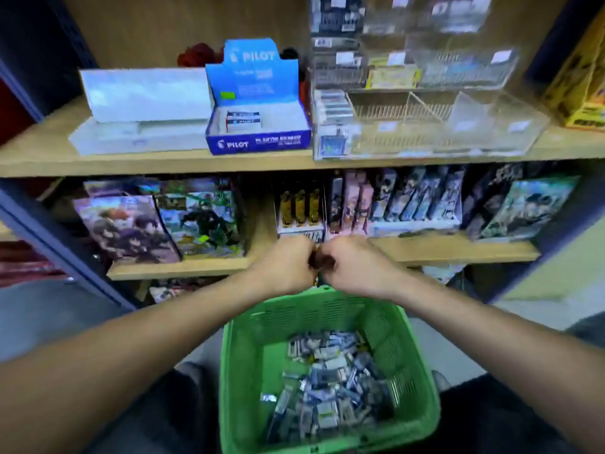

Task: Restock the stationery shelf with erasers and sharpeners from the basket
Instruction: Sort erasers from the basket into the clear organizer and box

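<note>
Basket: green, slotted, lower centre, heaped with small wrapped packets | left hand, right hand: fingers curled, pinching dark item between them, centre frame

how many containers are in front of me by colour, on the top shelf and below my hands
Blue Pilot box: 1
White box: 1
Clear acrylic organiser: 1
Green basket: 1
Total: 4

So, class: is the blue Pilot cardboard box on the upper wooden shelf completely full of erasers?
No, the blue Pilot cardboard box holds only two erasers, the rest being bare.
</note>
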Demonstrator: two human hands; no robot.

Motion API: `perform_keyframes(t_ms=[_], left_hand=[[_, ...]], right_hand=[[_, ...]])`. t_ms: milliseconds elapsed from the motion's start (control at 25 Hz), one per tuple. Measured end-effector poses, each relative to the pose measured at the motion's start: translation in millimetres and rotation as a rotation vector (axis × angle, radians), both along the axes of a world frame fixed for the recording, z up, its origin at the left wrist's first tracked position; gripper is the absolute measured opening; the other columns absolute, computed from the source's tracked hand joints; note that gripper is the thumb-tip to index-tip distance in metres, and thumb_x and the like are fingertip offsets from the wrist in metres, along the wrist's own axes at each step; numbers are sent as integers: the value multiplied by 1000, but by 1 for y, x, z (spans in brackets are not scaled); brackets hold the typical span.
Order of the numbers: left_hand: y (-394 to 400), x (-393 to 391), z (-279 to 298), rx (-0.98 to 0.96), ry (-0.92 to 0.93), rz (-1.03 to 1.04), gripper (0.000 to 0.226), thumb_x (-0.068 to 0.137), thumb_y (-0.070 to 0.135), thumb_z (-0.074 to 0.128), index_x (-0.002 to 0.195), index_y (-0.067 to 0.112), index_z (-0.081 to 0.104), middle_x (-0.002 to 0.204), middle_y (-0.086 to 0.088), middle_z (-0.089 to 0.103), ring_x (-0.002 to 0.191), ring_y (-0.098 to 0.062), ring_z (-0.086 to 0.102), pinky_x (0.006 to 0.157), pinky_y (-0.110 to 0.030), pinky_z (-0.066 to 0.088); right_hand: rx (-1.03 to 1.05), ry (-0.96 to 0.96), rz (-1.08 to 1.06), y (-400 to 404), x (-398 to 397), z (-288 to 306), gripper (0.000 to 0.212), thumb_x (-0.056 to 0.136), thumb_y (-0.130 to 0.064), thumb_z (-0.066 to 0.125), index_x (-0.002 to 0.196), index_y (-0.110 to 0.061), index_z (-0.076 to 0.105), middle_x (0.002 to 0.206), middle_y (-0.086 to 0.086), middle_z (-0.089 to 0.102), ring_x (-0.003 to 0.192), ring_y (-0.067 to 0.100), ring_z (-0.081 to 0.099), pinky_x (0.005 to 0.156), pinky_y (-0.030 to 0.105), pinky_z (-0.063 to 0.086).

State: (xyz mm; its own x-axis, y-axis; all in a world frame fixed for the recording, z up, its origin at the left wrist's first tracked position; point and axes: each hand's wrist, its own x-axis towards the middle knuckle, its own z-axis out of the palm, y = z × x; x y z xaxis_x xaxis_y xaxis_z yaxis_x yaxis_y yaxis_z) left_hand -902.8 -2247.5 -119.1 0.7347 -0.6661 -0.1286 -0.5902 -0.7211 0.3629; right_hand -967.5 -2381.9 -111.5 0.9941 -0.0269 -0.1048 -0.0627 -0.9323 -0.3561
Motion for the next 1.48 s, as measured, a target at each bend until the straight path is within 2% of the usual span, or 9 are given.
perform_keyframes(t_ms=[200,400,640,800,920,1120,1240,1400,1480], left_hand=[[-14,1,-120,306,196,-109,20,87,15,61,100,3,69,104,-20,71,98,-33,67,77,-35,51],[-3,-11,-230,436,466,-44,40,90,25,69,125,7,63,126,-15,64,112,-30,63,89,-32,50],[12,-19,-304,305,640,354,90,80,25,81,145,-4,26,145,-21,38,129,-35,48,104,-36,46],[10,-12,-321,216,763,449,112,75,19,86,151,-4,7,157,-19,23,139,-34,39,108,-31,42],[9,-9,-333,107,803,545,106,73,14,87,148,1,14,152,-17,33,134,-32,44,101,-28,43],[11,-13,-347,-71,1001,798,123,64,6,91,157,13,11,152,-13,39,133,-34,47,107,-41,46],[8,-20,-349,124,951,690,108,62,18,93,150,12,31,147,-16,34,132,-34,45,109,-40,44],[3,-21,-346,-69,998,792,91,54,2,92,128,11,40,121,-9,56,107,-30,62,82,-40,60],[7,-19,-345,-183,1060,806,88,56,-6,89,125,15,39,115,-5,62,103,-26,64,81,-37,59]], right_hand=[[-123,434,129,9,13,-131,21,85,-7,61,104,-6,69,103,15,69,98,30,68,71,31,49],[-148,666,47,-19,-9,-249,37,86,-9,62,122,-3,57,125,17,62,112,31,61,92,36,54],[-55,543,-117,-24,-29,-312,92,83,-22,76,154,-5,20,156,14,28,144,32,28,118,40,30],[-69,525,-145,-13,-15,-333,93,81,-38,77,153,-14,22,151,9,30,139,33,34,114,49,34],[-140,374,-100,-14,-18,-341,74,80,-26,77,142,-18,36,134,5,43,128,30,44,109,50,36],[-86,347,-61,-14,-16,-346,79,75,-33,82,139,-21,37,135,3,55,128,27,47,104,41,40],[-175,403,-5,-12,-9,-346,84,74,-36,81,141,-21,33,132,4,59,126,26,50,105,45,38],[-180,430,36,-13,-8,-355,96,74,-42,80,150,-20,25,141,5,53,131,30,44,110,47,36],[-215,464,57,-15,-1,-355,94,74,-55,77,147,-19,30,138,7,55,127,30,48,106,45,41]])
